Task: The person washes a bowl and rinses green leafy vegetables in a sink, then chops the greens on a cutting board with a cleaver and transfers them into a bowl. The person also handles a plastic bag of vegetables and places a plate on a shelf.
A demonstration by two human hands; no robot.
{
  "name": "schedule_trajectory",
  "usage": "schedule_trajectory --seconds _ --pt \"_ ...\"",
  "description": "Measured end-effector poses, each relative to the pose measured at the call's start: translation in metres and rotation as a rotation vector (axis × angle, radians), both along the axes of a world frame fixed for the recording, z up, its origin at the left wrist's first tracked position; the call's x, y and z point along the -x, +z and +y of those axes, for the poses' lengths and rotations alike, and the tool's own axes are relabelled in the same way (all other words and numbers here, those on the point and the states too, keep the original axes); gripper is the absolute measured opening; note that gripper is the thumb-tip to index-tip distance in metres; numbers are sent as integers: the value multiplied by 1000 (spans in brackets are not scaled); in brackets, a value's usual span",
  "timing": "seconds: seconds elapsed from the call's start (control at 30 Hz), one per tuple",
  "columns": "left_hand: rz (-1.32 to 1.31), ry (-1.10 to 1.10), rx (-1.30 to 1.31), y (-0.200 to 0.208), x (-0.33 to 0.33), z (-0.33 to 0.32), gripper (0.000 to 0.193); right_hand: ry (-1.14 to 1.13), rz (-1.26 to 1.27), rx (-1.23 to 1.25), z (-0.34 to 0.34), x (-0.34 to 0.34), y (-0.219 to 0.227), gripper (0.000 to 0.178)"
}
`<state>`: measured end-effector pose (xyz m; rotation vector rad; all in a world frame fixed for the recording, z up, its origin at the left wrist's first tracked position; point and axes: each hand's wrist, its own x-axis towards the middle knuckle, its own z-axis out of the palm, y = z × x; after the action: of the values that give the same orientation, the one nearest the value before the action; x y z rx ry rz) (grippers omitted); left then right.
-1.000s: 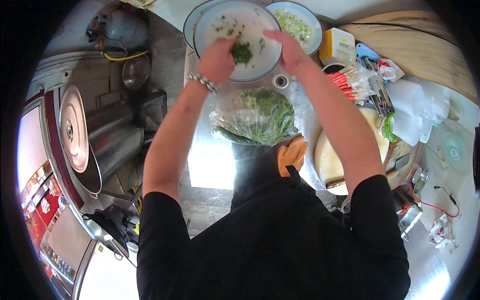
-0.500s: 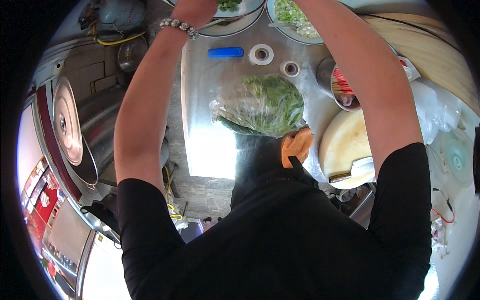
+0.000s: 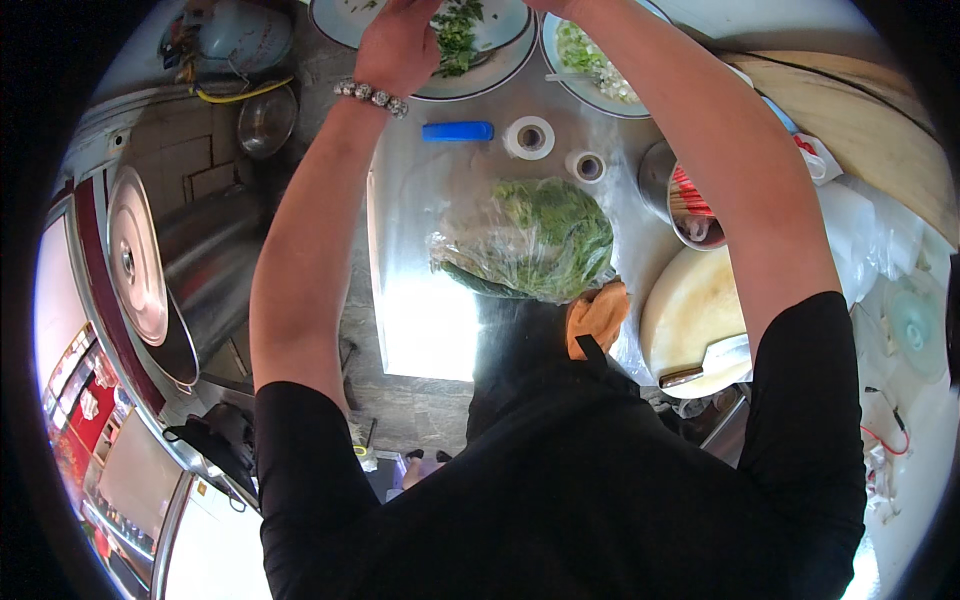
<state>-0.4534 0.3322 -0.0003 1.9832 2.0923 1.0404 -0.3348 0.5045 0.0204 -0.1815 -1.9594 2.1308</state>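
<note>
My left hand (image 3: 396,52), with a beaded bracelet at the wrist, is over a pale dark-rimmed plate (image 3: 335,22) at the top edge. Chopped green herbs (image 3: 457,38) lie beside it on the plate. Its fingers point away, partly cut off by the frame, so their grip is unclear. A second dark-rimmed dish (image 3: 507,70) shows under that plate, with a metal spoon near its rim. My right hand (image 3: 562,6) is mostly beyond the top edge, close to a bowl of chopped scallions (image 3: 610,85) with a utensil handle on its rim. Its fingers are hidden.
On the metal table (image 3: 405,215) are a blue box-like object (image 3: 457,131), two tape rolls (image 3: 529,138) and leafy greens (image 3: 550,235) in clear plastic. A round cutting board (image 3: 690,310) with a cleaver (image 3: 722,356) and a pot (image 3: 655,180) of red-ended sticks stand right.
The whole view has shifted, so the table and dishes sit lower and more of the plates shows. My left hand has come inward to the right, over the herb plate.
</note>
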Motion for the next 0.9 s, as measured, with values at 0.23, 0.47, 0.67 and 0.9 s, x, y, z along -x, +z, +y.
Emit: schedule_trajectory --seconds 0.23,0.47,0.67,0.9 --pt "288 -59 195 -48 -16 -13 34 32 -16 -56 -5 -4 5 62" --pt "240 92 6 -30 -8 -26 37 -65 6 -121 3 -18 14 62" --pt "237 24 180 -48 -20 -24 30 -95 -8 -89 -15 -25 18 64" --pt "166 206 302 -5 -41 -54 30 -386 11 68 -39 -60 31 64"
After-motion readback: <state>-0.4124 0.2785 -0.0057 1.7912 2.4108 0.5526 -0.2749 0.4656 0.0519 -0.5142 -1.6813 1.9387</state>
